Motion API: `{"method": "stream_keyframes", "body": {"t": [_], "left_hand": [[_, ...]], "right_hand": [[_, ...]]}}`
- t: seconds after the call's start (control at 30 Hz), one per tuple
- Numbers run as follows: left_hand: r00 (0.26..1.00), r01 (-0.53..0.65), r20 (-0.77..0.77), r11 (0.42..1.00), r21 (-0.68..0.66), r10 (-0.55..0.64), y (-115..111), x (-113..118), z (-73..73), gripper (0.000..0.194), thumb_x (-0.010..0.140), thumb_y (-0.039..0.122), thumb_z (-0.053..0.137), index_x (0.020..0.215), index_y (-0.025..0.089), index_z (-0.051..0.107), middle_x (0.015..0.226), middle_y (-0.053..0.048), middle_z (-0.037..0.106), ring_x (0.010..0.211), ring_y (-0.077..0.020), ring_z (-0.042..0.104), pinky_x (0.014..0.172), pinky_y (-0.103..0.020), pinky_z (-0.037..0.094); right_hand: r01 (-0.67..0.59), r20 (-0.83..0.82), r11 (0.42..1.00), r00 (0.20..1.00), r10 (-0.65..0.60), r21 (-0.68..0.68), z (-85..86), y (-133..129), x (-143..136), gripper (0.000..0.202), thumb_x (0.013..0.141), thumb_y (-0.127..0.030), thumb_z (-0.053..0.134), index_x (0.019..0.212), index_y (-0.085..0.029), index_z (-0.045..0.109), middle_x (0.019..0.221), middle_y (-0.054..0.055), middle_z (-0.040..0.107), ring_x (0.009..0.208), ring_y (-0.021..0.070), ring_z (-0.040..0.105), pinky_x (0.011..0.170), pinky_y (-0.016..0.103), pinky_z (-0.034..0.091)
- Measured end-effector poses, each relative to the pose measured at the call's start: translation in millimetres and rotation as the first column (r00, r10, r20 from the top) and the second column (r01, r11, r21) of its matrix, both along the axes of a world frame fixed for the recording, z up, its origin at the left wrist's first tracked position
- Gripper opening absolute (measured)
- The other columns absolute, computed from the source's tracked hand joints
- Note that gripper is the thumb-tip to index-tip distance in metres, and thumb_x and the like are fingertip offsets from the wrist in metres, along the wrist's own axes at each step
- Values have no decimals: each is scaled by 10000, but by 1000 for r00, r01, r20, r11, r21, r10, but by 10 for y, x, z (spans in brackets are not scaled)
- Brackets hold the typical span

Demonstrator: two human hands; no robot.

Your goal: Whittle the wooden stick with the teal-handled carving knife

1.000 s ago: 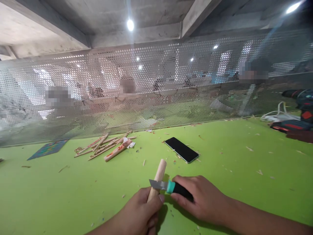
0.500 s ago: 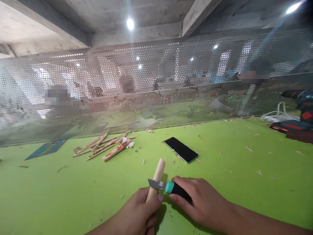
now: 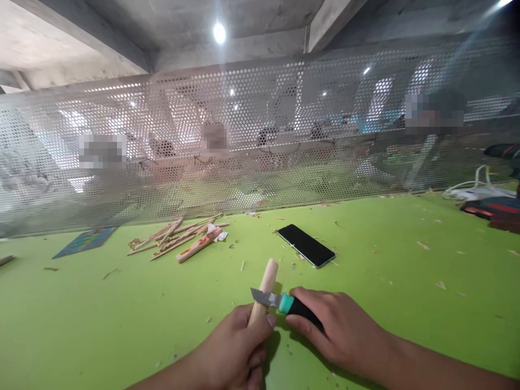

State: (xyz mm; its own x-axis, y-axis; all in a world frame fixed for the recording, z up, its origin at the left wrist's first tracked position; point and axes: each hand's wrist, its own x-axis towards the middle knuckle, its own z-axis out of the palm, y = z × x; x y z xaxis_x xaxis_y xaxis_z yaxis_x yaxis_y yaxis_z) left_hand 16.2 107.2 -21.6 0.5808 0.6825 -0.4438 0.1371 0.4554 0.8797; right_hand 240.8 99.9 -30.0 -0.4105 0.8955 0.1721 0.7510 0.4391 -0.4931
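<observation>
A pale round wooden stick (image 3: 268,277) is gripped in my left hand (image 3: 244,344), its upper end pointing away from me. My right hand (image 3: 339,327) is closed around the black and turquoise handle of a carving knife (image 3: 286,304). The blade lies across the stick just above my left thumb and points left. Past the stick, a dark-screened phone (image 3: 306,245) lies flat. The lower part of the stick is hidden inside my left hand.
Thin wooden sticks (image 3: 166,238) are piled at the back left, beside a red-stained wood piece (image 3: 199,246). A patterned sheet (image 3: 85,242) lies further left. A perforated metal screen (image 3: 252,157) borders the green table (image 3: 406,260); a power drill (image 3: 498,207) is at the right edge.
The view has turned slightly left, shifting everything a little rightward in the picture. Both hands keep their hold, and the blade still lies across the stick at nearly the same spot.
</observation>
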Motion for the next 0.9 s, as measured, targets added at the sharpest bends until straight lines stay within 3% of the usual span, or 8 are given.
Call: {"method": "stream_keyframes", "body": {"t": [0.1,0.23,0.43,0.6,0.9], "left_hand": [[999,38,-31,999,11,-37,-18,-7,35,609,733,788,652,821,236,409,481,130,422,280,-54,393,295,-178,370],[993,35,-112,997,75,-26,-15,-19,14,564,769,750,638,832,232,423,478,125,419,290,-47,364,281,-169,300],[999,-11,-36,998,65,13,5,7,-69,590,735,763,665,843,239,416,468,136,393,315,-36,288,314,-175,307],[1000,3,-27,999,54,-2,-9,13,-31,591,734,753,678,899,236,444,469,136,392,310,-53,313,307,-179,290],[998,33,-48,994,105,-28,7,5,10,541,806,719,632,932,213,489,485,125,385,353,-51,292,355,-188,319]], "right_hand": [[124,-34,991,991,-126,-50,3,153,136,543,1072,-618,267,1016,-188,594,683,44,662,532,211,607,476,276,349],[208,-57,978,977,-207,21,30,251,255,517,1075,-592,296,1091,-178,607,683,43,666,580,232,632,522,294,382],[21,-51,1000,998,-21,-3,38,130,159,440,1070,-556,371,1022,-191,613,695,19,652,560,184,575,521,271,334],[-128,10,992,992,128,4,50,118,154,421,1038,-573,442,968,-199,622,741,21,668,581,170,561,551,272,320],[-161,21,986,987,160,41,12,137,154,429,1032,-578,440,971,-194,622,749,23,670,584,163,556,552,271,292]]}}
